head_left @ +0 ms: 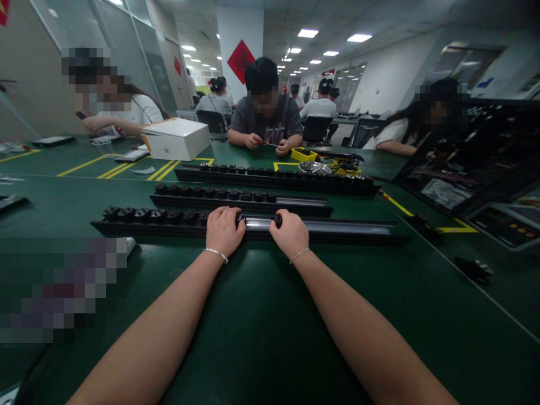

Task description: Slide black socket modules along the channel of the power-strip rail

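Observation:
A long black rail (354, 229) lies across the green table, with a row of small black parts (156, 215) seated along its left half and a bare, shiny channel on its right. My left hand (224, 230) is closed around a black part at the right end of that row. A short stretch of bare channel separates it from my right hand (290, 232), whose fingers are closed on another small black part (278, 220) over the rail. Just behind lies a shorter black rail (304, 208), also carrying black parts on its left and middle.
A third long rail (270, 179) full of black parts lies farther back. Beyond are a white box (179, 138), yellow trays (304, 154) and a seated person (265, 112). Loose black parts (475, 270) and a dark case (455, 157) are at right.

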The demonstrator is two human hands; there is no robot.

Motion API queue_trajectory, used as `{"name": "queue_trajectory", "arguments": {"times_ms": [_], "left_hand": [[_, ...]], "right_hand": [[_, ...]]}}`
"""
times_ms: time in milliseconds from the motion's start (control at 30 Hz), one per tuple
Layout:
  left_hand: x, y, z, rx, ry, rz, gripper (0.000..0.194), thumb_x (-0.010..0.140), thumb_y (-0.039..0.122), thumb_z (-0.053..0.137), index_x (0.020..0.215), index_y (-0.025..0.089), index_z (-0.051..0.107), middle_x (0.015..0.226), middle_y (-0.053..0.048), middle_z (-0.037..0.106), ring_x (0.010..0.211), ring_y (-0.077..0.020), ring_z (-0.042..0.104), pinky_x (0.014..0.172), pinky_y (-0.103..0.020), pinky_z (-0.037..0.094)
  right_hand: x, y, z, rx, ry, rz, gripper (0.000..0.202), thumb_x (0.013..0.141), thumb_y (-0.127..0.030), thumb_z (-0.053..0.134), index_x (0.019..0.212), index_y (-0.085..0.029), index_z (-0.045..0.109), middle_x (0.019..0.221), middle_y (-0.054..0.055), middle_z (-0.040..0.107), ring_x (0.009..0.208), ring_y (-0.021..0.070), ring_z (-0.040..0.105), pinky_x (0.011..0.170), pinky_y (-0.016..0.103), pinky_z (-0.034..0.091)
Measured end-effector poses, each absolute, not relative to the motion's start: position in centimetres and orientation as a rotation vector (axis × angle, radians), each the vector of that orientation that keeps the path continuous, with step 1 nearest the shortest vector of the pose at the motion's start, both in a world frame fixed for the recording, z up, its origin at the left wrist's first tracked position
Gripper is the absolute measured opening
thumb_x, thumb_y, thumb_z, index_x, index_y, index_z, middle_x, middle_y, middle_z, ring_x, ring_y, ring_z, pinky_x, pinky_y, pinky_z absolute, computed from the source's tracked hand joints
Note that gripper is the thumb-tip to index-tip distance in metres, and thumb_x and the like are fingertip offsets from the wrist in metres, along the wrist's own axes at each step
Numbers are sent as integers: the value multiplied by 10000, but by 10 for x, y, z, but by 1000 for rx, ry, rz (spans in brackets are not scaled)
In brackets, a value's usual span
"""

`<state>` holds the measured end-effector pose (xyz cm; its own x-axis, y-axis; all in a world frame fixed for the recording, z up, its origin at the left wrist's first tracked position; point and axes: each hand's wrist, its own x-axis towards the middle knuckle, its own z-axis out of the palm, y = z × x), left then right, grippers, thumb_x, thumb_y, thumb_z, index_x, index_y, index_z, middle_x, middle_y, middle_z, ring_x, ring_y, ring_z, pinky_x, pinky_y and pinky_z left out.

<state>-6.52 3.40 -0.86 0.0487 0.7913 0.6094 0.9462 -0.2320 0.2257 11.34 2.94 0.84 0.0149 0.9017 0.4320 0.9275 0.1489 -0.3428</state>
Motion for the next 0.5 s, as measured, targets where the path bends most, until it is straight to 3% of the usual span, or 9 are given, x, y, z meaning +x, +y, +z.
{"name": "queue_trajectory", "arguments": {"times_ms": [500], "left_hand": [[-66,34,-8,-2090,-1781,-936,332,814,313,463,1078,169,606,1070,-106,663,1136,-284,496,996,-434,340]], "right_hand": [[118,26,12,-1762,-1857,-7,251,819,-299,477,1013,-208,606,918,61,658,916,199,572,770,283,418]]}}
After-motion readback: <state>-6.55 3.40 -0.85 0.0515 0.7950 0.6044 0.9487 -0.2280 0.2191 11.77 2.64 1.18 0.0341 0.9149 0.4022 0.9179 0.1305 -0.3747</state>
